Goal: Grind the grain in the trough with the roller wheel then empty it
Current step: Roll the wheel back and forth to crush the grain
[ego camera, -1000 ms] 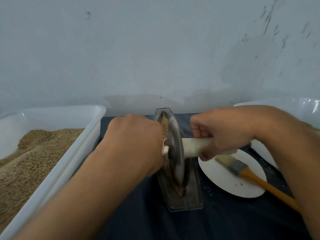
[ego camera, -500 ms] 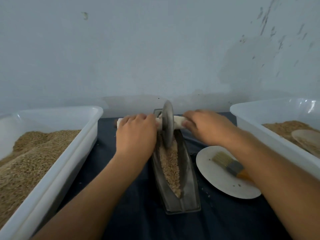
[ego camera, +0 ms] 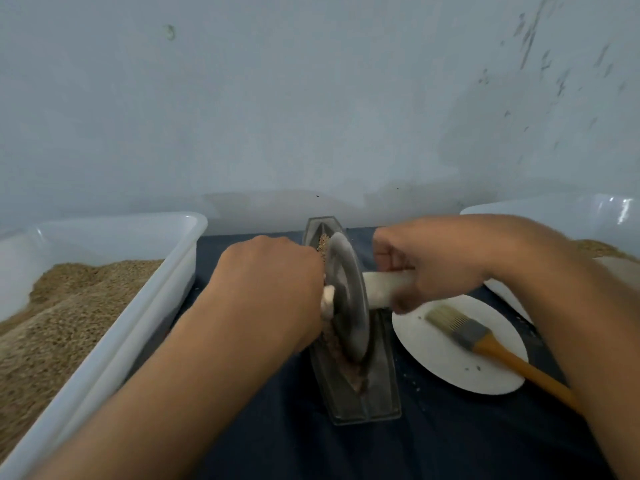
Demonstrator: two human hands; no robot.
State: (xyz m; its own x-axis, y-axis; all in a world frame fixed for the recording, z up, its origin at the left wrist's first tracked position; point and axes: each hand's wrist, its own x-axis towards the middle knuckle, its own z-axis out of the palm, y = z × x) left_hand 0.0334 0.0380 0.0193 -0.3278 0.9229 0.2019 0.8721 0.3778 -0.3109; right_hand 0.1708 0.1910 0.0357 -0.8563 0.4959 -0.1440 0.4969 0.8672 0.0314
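On the far left a white plastic tub (ego camera: 104,341) heaped with brown grain (ego camera: 59,306) sits on the dark blue cloth of the worktop (ego camera: 277,445). Next to it, the left hand (ego camera: 273,289) is closed around the left end of the white cylindrical axle handle (ego camera: 384,285); only a short stub of that end shows past the knuckles, so how its fingers lie cannot be told. The grey metal disc of the roller wheel (ego camera: 346,299) stands on edge in the narrow, boat-shaped grey metal trough (ego camera: 384,382), leaning slightly, at about the middle of its length. Grain in the trough (ego camera: 323,242) shows at the far end and as a darker line near the near tip.

The right hand (ego camera: 429,268) wraps the right part of the handle, fingers (ego camera: 388,252) curled over it.

To grind well, both hands should press down evenly, so the disc stays upright and in the groove rather than riding up a side wall. Long strokes reaching both tips would catch the grain that gathers there. The trough looks unfixed, so sideways force may shift it.

Right of the trough lies 1 round white plate (ego camera: 433,351) carrying a pastry brush with an orange wooden handle (ego camera: 464,330), likely meant for sweeping out the trough. A 2nd white plastic tub (ego camera: 554,216) stands at the far right.
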